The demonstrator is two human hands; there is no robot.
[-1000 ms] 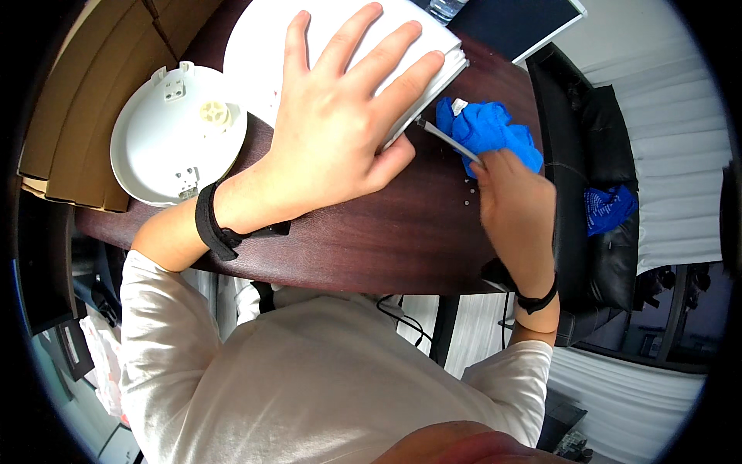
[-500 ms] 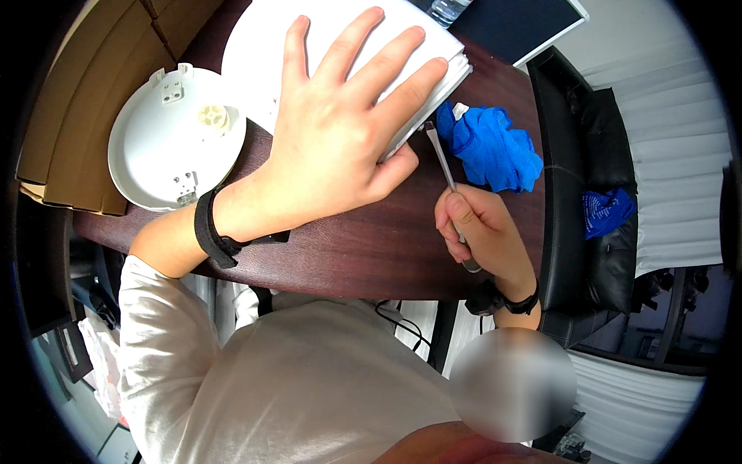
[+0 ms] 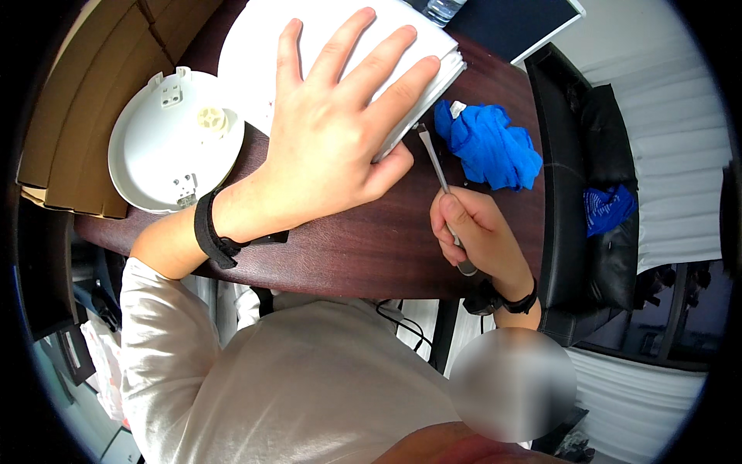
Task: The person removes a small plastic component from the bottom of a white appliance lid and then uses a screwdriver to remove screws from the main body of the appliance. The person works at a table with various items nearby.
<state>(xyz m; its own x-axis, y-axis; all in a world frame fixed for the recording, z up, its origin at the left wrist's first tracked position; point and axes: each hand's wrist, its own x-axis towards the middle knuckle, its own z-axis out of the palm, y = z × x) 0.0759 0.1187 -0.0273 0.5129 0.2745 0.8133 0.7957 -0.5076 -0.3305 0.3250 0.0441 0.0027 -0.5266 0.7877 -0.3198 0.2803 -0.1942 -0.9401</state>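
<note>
My left hand (image 3: 335,131) lies flat with fingers spread on top of a large white plastic piece (image 3: 255,66). Its thumb hangs by the side edge of that piece, which shows thin layered rims. In my right hand (image 3: 479,228) is a slim tool with a flat metal blade and grey handle (image 3: 434,158), fingers closed round the handle. The blade points away from me, its tip close to the white piece's near right edge; whether they touch I cannot tell. Left of the piece sits a shallow white oval shell (image 3: 143,139) with hinge-like fittings and a cream round part (image 3: 211,117).
A crumpled blue cloth (image 3: 495,147) lies right of the blade on the dark wooden table (image 3: 348,255). Cardboard boxes (image 3: 93,108) stand at the left, and a clear bottle (image 3: 443,11) at the far side. Beyond the table's right edge is a black sofa (image 3: 580,201).
The white piece, my left hand and the tool's tip have shifted slightly to the left. The right hand keeps its hold on the tool.
</note>
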